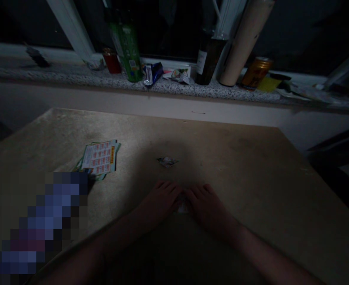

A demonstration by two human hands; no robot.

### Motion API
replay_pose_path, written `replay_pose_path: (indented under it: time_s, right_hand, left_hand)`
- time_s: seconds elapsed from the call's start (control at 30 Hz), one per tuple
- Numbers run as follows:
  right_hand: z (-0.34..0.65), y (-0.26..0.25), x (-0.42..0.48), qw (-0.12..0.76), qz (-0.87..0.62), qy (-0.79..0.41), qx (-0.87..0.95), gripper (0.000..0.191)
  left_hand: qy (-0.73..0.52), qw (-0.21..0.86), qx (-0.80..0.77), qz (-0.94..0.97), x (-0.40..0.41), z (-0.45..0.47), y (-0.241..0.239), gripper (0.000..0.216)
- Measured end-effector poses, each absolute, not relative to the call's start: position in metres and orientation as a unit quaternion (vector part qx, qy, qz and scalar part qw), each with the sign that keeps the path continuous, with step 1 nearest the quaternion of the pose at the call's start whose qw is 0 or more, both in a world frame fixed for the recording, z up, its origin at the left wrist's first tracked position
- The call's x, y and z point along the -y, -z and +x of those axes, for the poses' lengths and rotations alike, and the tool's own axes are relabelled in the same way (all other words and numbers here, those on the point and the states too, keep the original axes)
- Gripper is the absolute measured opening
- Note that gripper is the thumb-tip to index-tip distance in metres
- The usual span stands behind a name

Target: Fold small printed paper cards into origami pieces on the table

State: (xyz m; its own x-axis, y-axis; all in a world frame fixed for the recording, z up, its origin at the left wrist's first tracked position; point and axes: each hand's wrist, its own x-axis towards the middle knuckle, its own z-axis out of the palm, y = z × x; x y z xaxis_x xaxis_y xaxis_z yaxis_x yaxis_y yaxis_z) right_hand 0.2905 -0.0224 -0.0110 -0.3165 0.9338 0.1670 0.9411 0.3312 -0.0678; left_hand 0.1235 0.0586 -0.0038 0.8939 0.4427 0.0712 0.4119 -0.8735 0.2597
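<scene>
My left hand (159,202) and my right hand (205,208) rest side by side on the beige table (251,178), fingers close together and bent down. Between them they press or pinch a small pale piece of paper (183,207), mostly hidden under the fingers. A small folded paper piece (167,161) lies on the table just beyond my fingertips. The scene is dim.
A stack of printed sheets (101,157) lies to the left. A blurred patch covers the lower left. On the speckled windowsill (73,77) stand a green bottle (127,51), a red cup (112,61), a dark bottle (207,59), a cardboard tube (242,43) and a can (256,72).
</scene>
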Motion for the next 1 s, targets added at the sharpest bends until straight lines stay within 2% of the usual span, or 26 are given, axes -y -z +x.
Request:
replay_pose_path:
  time_s: [0.27, 0.47, 0.57, 0.63, 1.0]
  right_hand:
    - [0.284, 0.003, 0.017, 0.063, -0.585, 0.008, 0.808, 0.006]
    - [0.286, -0.001, 0.013, 0.051, -0.572, -0.007, 0.819, 0.005]
    - [0.286, -0.005, 0.012, 0.044, -0.567, -0.013, 0.822, 0.009]
    - [0.285, -0.006, 0.011, 0.04, -0.568, -0.014, 0.822, 0.01]
    - [0.284, -0.005, 0.01, 0.01, -0.571, -0.021, 0.821, 0.012]
  left_hand:
    - [-0.061, 0.082, -0.265, 0.959, -0.046, 0.123, 0.001, 0.022]
    - [-0.118, -0.009, -0.223, 0.968, 0.011, 0.101, 0.002, 0.039]
    - [-0.093, 0.004, -0.239, 0.966, 0.032, 0.091, 0.004, 0.065]
    - [-0.089, 0.008, -0.242, 0.966, 0.035, 0.089, 0.005, 0.075]
    - [-0.051, 0.032, -0.271, 0.961, 0.025, 0.092, 0.006, 0.082]
